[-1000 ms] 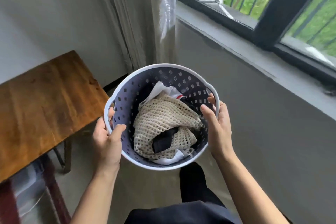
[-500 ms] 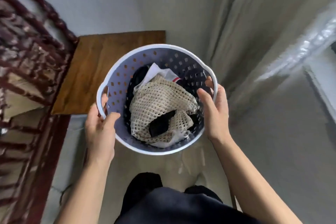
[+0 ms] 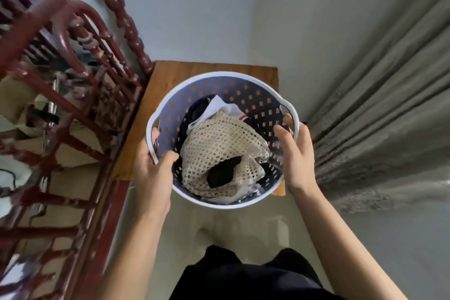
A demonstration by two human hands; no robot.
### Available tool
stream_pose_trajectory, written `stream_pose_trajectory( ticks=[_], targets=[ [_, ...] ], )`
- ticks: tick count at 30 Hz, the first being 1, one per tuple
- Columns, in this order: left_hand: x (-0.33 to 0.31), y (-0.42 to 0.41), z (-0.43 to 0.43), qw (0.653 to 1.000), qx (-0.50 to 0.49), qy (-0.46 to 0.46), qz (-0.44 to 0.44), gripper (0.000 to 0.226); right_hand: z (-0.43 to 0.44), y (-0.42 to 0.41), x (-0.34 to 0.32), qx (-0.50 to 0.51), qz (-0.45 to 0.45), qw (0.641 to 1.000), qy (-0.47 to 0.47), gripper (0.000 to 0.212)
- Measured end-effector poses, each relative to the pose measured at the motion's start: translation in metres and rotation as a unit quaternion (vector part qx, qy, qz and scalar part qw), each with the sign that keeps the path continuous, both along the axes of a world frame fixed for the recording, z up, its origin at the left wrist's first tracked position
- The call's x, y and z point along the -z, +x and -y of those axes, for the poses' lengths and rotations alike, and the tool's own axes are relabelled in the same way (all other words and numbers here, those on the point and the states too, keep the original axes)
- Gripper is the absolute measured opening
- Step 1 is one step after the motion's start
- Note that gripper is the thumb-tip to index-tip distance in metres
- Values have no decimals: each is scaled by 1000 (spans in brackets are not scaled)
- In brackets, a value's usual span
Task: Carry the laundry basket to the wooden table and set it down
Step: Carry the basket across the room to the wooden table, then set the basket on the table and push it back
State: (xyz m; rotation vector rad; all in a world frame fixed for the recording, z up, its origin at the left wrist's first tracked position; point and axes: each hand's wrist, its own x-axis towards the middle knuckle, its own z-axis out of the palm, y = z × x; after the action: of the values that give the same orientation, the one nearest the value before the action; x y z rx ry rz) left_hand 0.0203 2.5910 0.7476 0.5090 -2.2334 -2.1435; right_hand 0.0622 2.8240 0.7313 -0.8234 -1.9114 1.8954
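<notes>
I hold a round perforated laundry basket [image 3: 243,85], grey-blue with a white rim, in front of me. It sits over the near part of the wooden table [image 3: 170,73]; whether it touches the top I cannot tell. My left hand [image 3: 153,173] grips the left rim handle. The right handle is gripped by my right hand [image 3: 295,153]. Inside lie a cream mesh garment [image 3: 219,146], a white cloth and dark clothes.
A dark red carved wooden bed frame [image 3: 80,85] stands along the left, right beside the table. Grey curtains [image 3: 379,95] hang at the right. A pale wall is behind the table. My dark-clothed legs and beige floor [image 3: 194,226] show below.
The view has swung left, away from the window. The table now lies directly under the basket, and the bed frame has come into view. Both hands kept their grip.
</notes>
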Motion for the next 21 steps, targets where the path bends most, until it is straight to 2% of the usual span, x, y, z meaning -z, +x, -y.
stream_pose_trajectory(
  ticks=[8, 13, 17, 19, 21],
  targets=[
    [4, -88, -9, 1000, 15, 3, 17, 47, -4, -68, 4, 28, 3, 1000, 0, 36],
    [13, -123, -37, 998, 35, -44, 17, 47, -36, -103, 18, 27, -2, 1000, -4, 31],
    [19, -151, -50, 993, 56, -86, 61, 51, -50, -131, 36, 8, 6, 1000, 2, 31],
    [32, -167, -49, 989, 61, -94, 99, 52, -52, -147, 48, -13, 30, 999, 18, 36],
    [50, -183, -45, 986, 69, -73, 132, 51, -53, -160, 60, -29, 56, 998, 25, 54]
  ],
)
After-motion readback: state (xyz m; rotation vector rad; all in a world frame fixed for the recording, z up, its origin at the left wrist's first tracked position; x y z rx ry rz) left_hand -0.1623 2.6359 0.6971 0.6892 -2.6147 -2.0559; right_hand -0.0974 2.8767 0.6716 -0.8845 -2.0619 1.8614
